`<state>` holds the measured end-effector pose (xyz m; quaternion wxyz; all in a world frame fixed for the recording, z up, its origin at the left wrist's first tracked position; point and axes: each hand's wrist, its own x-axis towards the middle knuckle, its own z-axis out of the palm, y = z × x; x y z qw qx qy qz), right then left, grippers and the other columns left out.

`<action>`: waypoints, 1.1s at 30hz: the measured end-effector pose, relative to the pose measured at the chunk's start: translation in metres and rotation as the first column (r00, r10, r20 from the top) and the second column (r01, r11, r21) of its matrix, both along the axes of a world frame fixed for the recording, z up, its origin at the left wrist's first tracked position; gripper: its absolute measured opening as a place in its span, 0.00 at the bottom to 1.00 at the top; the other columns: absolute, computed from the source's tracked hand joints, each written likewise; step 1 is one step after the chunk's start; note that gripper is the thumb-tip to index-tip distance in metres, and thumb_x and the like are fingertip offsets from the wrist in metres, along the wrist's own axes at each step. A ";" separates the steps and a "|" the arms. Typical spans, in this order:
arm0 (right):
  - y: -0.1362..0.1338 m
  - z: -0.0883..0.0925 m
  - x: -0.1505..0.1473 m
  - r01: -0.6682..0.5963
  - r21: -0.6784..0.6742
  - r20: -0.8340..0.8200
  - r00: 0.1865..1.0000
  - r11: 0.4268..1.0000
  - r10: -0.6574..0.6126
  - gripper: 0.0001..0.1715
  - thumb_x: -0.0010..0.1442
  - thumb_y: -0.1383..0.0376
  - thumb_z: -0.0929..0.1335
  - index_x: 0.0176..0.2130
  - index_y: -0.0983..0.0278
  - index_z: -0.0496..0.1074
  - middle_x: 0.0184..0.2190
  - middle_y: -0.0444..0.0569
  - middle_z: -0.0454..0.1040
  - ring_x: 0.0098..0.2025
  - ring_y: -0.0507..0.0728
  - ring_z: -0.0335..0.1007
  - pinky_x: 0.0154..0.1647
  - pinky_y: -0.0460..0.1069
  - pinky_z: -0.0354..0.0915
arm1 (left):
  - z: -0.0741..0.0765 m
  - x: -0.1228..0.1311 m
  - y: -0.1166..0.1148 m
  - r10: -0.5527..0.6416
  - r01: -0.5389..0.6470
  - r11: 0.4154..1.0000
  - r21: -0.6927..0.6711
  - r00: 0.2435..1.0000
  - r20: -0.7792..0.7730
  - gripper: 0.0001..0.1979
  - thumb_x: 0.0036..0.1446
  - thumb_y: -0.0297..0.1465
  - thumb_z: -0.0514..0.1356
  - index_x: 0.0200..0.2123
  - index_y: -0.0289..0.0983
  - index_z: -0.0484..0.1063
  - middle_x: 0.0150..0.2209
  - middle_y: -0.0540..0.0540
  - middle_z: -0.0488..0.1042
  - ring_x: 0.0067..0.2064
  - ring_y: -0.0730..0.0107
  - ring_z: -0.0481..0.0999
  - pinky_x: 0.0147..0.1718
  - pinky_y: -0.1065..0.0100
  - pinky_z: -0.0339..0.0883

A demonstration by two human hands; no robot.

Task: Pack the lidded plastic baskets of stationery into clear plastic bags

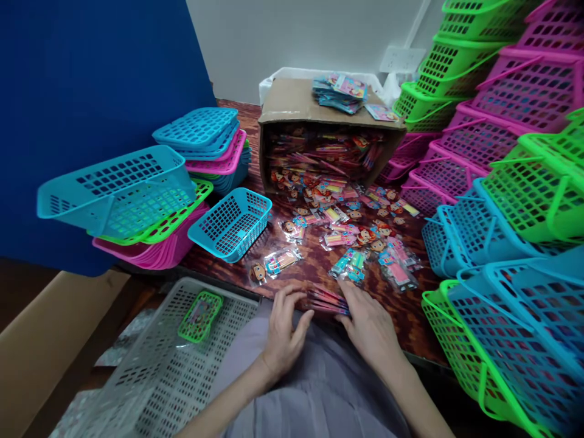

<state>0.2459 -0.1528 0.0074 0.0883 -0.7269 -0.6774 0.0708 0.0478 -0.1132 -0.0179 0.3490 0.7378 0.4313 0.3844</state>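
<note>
**Stack of packets lying crosswise, right between both hands**

So I'm standing here watching someone at the desk [417,331], and it's all about how this one thing lies. A small stack of shiny packets [325,299] sits at the near edge, just in front of the lap. Its long axis runs pretty much left to right, with the right end tipped a bit toward the person.

The right hand [368,322] has the better hold: that end is tucked between thumb and fingers. The left hand [289,325] is at the other end, fingers curled and thumb pointing in. Can't tell if it's actually pinching or just resting against the edge, tbh. Neither hand is clearly nearer; they bracket it.

Beyond the right hand there's a scatter of loose packets [345,238] spreading back to an open cardboard box [289,100]. A blue basket [252,239] sits off past the left hand, well apart from the stack.
</note>
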 end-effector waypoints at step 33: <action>0.002 -0.002 -0.008 0.008 -0.075 0.062 0.998 0.997 -0.003 0.36 0.57 0.73 0.65 0.64 0.67 0.59 0.61 0.59 0.67 0.60 0.67 0.65 0.56 0.60 0.63 | 0.029 0.020 0.013 -0.175 0.336 0.913 0.232 0.835 -0.522 0.34 0.62 0.27 0.54 0.69 0.32 0.45 0.68 0.35 0.53 0.70 0.50 0.47 0.67 0.47 0.44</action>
